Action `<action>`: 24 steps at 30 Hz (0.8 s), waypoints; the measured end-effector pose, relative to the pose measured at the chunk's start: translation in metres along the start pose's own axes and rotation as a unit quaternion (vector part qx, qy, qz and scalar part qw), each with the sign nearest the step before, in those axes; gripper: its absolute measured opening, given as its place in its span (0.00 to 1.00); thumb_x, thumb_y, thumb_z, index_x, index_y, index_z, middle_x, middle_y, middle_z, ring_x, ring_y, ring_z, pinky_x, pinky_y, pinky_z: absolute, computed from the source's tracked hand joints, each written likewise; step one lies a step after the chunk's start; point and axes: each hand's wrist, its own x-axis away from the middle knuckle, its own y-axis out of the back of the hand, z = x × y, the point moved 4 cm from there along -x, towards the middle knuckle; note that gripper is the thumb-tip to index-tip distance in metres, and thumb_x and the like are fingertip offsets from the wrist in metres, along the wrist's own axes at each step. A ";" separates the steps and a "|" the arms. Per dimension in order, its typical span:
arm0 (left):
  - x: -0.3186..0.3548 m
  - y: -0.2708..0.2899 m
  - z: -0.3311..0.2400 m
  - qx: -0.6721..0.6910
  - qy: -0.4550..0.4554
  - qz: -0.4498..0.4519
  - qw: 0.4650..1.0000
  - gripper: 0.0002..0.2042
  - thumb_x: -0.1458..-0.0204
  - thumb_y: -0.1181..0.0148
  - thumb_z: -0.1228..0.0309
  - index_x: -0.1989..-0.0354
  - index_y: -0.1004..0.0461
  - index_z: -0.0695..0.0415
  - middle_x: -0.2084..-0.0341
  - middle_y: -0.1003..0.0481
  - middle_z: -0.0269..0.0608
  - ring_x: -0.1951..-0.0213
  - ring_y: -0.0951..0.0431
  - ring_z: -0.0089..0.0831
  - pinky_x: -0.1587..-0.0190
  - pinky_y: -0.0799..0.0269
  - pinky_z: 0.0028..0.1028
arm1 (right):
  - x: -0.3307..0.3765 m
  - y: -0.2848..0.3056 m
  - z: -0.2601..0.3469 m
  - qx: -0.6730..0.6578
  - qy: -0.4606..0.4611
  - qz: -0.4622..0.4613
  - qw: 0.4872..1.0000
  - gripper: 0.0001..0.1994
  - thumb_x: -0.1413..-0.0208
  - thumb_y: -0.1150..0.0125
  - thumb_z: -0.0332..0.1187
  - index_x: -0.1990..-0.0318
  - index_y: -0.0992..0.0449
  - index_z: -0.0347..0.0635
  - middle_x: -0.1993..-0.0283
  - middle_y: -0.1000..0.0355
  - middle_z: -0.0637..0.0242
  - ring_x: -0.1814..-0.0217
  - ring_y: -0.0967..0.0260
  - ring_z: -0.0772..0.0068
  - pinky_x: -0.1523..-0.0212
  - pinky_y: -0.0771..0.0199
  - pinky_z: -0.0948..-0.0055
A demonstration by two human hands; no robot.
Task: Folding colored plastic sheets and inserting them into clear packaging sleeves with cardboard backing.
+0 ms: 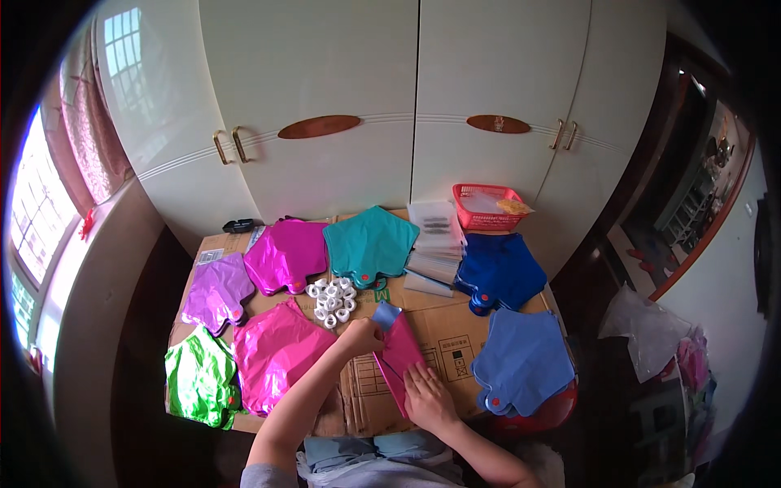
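Nearest us, our right hand (429, 398) presses flat and open on the lower end of a folded magenta foil balloon (399, 354) lying on the flattened cardboard (443, 337). Our left hand (362, 336) pinches its upper left edge, beside a blue piece (386, 315). Its long axis runs from near-right up to far-left, toward the cluster of small white rings (331, 299) and 2 of the balloon stacks, teal (370, 244) and purple (217, 290).
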 end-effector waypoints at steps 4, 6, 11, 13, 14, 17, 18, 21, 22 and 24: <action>-0.002 0.002 -0.002 -0.010 -0.001 0.015 1.000 0.11 0.69 0.36 0.64 0.77 0.21 0.57 0.78 0.22 0.46 0.72 0.20 0.40 0.66 0.25 0.34 | 0.006 0.006 -0.003 -0.017 -0.009 0.000 1.000 0.22 0.48 0.47 0.34 0.47 0.31 0.30 0.41 0.35 0.49 0.34 0.43 0.54 0.34 0.46 0.58; -0.003 0.005 -0.004 -0.014 -0.004 0.021 1.000 0.11 0.69 0.35 0.64 0.77 0.21 0.57 0.78 0.22 0.46 0.72 0.20 0.39 0.65 0.24 0.33 | 0.008 0.007 -0.002 -0.019 -0.001 0.002 1.000 0.22 0.48 0.47 0.34 0.47 0.31 0.30 0.41 0.35 0.49 0.34 0.43 0.54 0.34 0.46 0.58; -0.006 0.003 -0.001 -0.024 -0.009 0.028 0.999 0.11 0.69 0.35 0.64 0.77 0.20 0.57 0.78 0.22 0.46 0.72 0.20 0.39 0.65 0.24 0.33 | 0.008 0.007 -0.001 -0.016 0.016 0.006 1.000 0.22 0.49 0.47 0.34 0.48 0.30 0.30 0.43 0.34 0.49 0.36 0.41 0.54 0.33 0.47 0.58; -0.005 0.005 -0.003 -0.024 -0.008 0.029 0.999 0.11 0.69 0.35 0.63 0.77 0.20 0.57 0.78 0.22 0.46 0.72 0.20 0.39 0.65 0.24 0.33 | 0.008 0.008 -0.001 -0.014 0.017 0.005 1.000 0.21 0.49 0.48 0.34 0.48 0.30 0.30 0.43 0.33 0.49 0.36 0.40 0.55 0.33 0.47 0.59; -0.006 0.004 -0.003 -0.028 -0.009 0.030 0.999 0.12 0.69 0.35 0.63 0.77 0.20 0.57 0.78 0.22 0.46 0.72 0.20 0.39 0.65 0.24 0.33 | 0.008 0.008 -0.001 -0.014 0.018 0.004 1.000 0.21 0.48 0.48 0.33 0.48 0.30 0.30 0.43 0.33 0.49 0.36 0.40 0.55 0.33 0.47 0.59; -0.007 0.003 -0.001 -0.037 -0.011 0.032 0.999 0.12 0.68 0.35 0.63 0.77 0.20 0.57 0.78 0.22 0.46 0.72 0.20 0.39 0.64 0.24 0.33 | 0.007 0.007 -0.001 -0.019 0.017 0.010 1.000 0.21 0.48 0.48 0.33 0.48 0.30 0.30 0.43 0.33 0.50 0.36 0.40 0.55 0.33 0.47 0.59; -0.007 0.003 0.000 -0.036 -0.011 0.033 0.999 0.12 0.68 0.35 0.62 0.77 0.20 0.57 0.78 0.22 0.46 0.72 0.20 0.39 0.64 0.24 0.33 | 0.007 0.007 -0.001 -0.018 0.017 0.009 1.000 0.21 0.48 0.48 0.33 0.48 0.30 0.30 0.43 0.33 0.50 0.36 0.40 0.55 0.33 0.47 0.59; -0.008 0.003 -0.001 -0.036 -0.016 0.034 0.999 0.12 0.68 0.35 0.62 0.76 0.20 0.57 0.78 0.22 0.46 0.72 0.20 0.40 0.64 0.24 0.33 | 0.007 0.008 -0.001 -0.018 0.016 0.006 1.000 0.21 0.48 0.48 0.33 0.48 0.30 0.30 0.43 0.33 0.50 0.37 0.40 0.55 0.33 0.47 0.60; -0.008 0.003 -0.001 -0.036 -0.019 0.034 0.999 0.13 0.68 0.35 0.61 0.76 0.20 0.57 0.78 0.22 0.46 0.71 0.20 0.40 0.64 0.24 0.33 | 0.007 0.008 -0.001 -0.018 0.016 0.007 1.000 0.21 0.48 0.48 0.33 0.48 0.30 0.30 0.43 0.33 0.50 0.37 0.39 0.55 0.33 0.47 0.60; -0.008 0.003 -0.001 -0.040 -0.015 0.030 0.999 0.13 0.68 0.35 0.61 0.76 0.20 0.57 0.78 0.22 0.46 0.72 0.20 0.40 0.64 0.24 0.33 | 0.007 0.007 -0.001 -0.018 0.016 0.008 1.000 0.21 0.48 0.48 0.33 0.48 0.30 0.30 0.43 0.33 0.50 0.37 0.39 0.56 0.33 0.47 0.59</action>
